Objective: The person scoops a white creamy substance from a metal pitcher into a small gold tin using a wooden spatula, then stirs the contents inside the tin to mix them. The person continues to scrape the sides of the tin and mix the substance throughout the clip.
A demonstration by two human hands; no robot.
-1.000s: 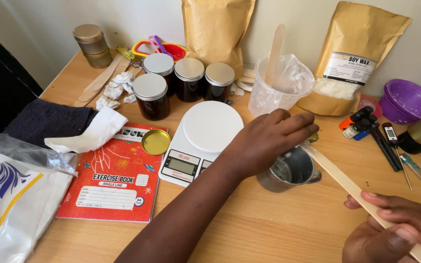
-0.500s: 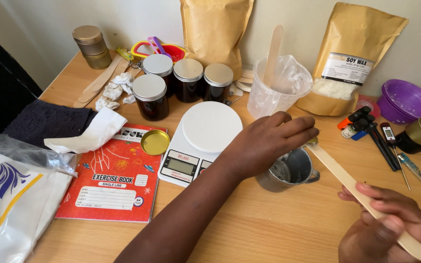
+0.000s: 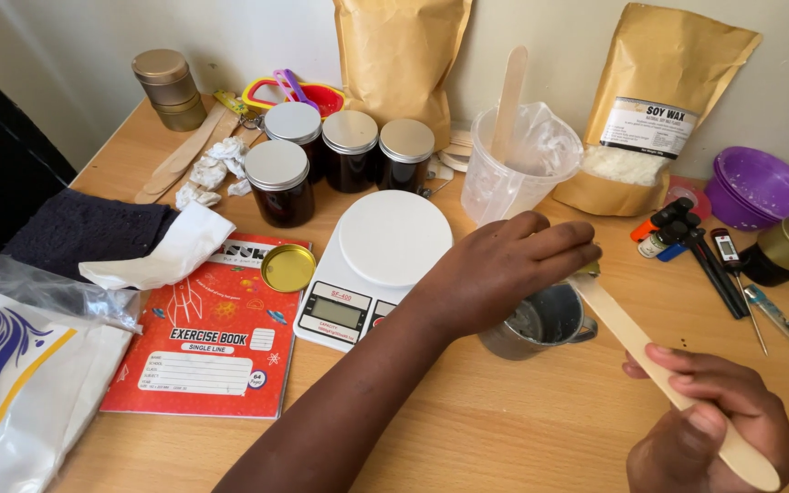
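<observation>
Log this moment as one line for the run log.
left hand: over small metal cup, fingers at stick tip | right hand: gripping flat wooden stick | beside: white digital scale

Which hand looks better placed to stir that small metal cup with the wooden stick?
Probably the right hand: it grips the wooden stick aimed at the metal cup. The left hand rests over the cup.

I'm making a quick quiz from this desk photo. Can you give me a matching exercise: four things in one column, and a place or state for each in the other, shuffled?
Things:
1. wooden stick
2. gold lid
3. metal cup
4. kitchen scale

Places or states:
A. lying on the red exercise book
B. under the left hand
C. gripped by the right hand
D. nothing on its white plate

Pairs: 1-C, 2-A, 3-B, 4-D
</observation>
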